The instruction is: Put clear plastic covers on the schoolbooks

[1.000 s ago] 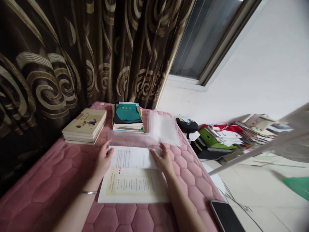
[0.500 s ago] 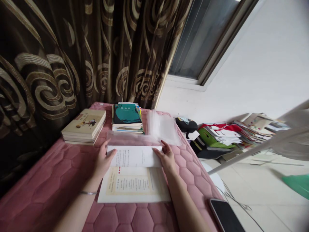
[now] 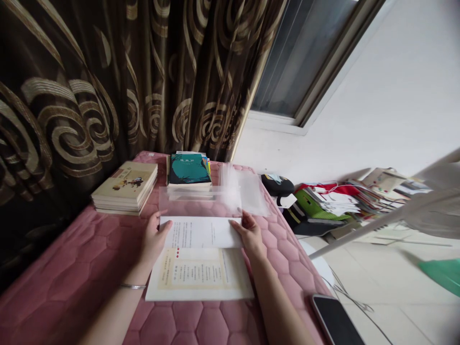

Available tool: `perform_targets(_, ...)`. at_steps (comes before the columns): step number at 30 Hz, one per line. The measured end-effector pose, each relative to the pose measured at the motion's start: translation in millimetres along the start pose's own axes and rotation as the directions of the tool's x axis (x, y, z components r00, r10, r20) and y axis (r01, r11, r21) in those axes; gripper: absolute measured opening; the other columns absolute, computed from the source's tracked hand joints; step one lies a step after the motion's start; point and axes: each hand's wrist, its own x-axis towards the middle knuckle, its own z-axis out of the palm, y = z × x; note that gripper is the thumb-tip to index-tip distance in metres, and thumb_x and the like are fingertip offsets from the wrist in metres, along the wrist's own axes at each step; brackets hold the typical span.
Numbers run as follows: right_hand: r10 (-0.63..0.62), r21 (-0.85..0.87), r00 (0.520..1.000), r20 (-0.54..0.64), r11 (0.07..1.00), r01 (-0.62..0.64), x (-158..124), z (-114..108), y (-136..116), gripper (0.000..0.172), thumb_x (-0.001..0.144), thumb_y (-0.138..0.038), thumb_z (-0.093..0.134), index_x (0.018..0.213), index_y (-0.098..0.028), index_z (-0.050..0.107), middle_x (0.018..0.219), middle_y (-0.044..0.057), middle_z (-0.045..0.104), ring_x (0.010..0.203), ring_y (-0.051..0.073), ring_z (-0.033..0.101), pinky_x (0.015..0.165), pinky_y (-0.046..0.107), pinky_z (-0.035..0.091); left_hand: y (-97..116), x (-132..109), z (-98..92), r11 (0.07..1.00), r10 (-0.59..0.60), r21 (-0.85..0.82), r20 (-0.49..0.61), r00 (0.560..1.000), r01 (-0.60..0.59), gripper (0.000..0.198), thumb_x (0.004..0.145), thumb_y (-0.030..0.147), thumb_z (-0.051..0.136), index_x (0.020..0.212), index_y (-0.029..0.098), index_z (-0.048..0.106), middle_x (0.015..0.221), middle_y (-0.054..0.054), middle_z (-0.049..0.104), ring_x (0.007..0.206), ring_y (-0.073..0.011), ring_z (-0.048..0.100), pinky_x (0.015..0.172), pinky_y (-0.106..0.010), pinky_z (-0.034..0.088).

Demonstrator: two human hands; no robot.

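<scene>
An open book (image 3: 201,273) lies in front of me on the pink quilted mattress, its printed upper page (image 3: 201,233) between my two hands. At the upper page's left edge, my left hand (image 3: 154,237) pinches with the thumb on top and the fingers behind. My right hand (image 3: 250,235) grips the opposite edge in the same way. A clear plastic book cover (image 3: 194,203) sticks out beyond the book's far edge. How far it runs beneath the page is hidden.
Cream-coloured books (image 3: 125,184) are stacked at left, beside a pile topped by a teal book (image 3: 189,167). More clear plastic covers (image 3: 251,191) lie right of that pile. A phone (image 3: 336,318) rests at the mattress's (image 3: 194,321) right edge, with cables (image 3: 354,302) on the floor beyond.
The far part of the plastic cover now reaches farther away, across the front of the teal-topped pile. Both hands and the book have barely shifted.
</scene>
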Motion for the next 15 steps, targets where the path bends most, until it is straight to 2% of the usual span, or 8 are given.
perform_targets(6,-0.031,-0.037,0.999,0.015,0.999,0.031,-1.5,1.5,-3.8,0.040,0.054,-0.034,0.087,0.088,-0.022,0.069,0.077,-0.002,0.064,0.068,0.013,0.054,0.062,0.025,0.045,1.7,-0.7,0.2,0.999,-0.016,0.034,-0.024,1.000,0.017,0.049,0.070,0.043,0.072,0.108,0.018,0.057,0.089,-0.005,0.070,0.082,-0.0215,0.066,0.073,-0.033,0.050)
perform_targets(15,0.003,-0.033,0.999,0.034,0.999,-0.002,-4.7,1.4,-8.9,0.038,0.056,-0.038,0.086,0.084,-0.020,0.068,0.077,0.000,0.066,0.068,0.015,0.056,0.061,0.026,0.046,5.5,-2.3,1.6,0.999,-0.047,0.013,-0.035,0.998,0.047,0.048,0.067,0.046,0.073,0.104,0.018,0.057,0.085,-0.004,0.069,0.078,-0.0207,0.065,0.070,-0.032,0.050)
